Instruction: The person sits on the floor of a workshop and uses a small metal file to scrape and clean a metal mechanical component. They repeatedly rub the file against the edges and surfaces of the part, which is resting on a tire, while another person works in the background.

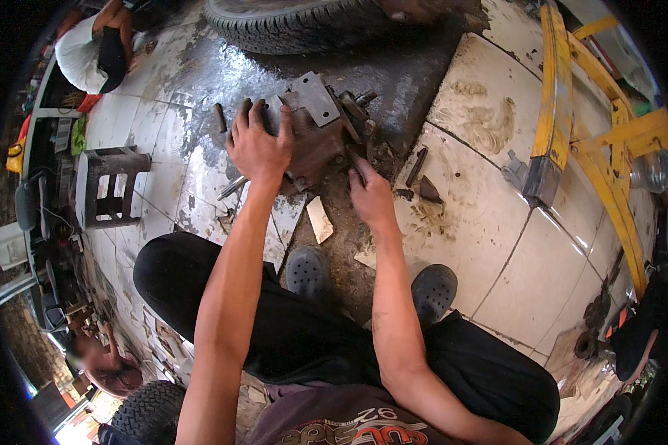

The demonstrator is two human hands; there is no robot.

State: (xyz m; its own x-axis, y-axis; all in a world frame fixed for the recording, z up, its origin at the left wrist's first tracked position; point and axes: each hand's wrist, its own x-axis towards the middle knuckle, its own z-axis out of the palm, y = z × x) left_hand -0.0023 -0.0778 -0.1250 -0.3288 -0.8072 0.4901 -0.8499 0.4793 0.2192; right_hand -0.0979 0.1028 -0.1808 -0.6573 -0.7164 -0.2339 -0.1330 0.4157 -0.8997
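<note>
A rusty brown metal housing (315,144) lies on the dirty floor in front of me, with a flat grey plate (317,100) with holes on its upper side. Over its left part my left hand (260,144) is closed, a grey metal edge showing between thumb and fingers. My right hand (371,196) grips the housing's lower right corner, its index finger along the side; the other fingertips are partly hidden. Beyond the plate a bolt-like stub (365,97) sticks out at the right. A shiny metal rod (232,188) lies just left of the housing.
A large tyre (297,33) lies at the far side. Yellow metal stands (560,89) rise at the right. Dark metal scraps (428,190) and a broken tile piece (320,220) lie nearby. At the left are a plastic stool (111,159) and a crouching person (89,52).
</note>
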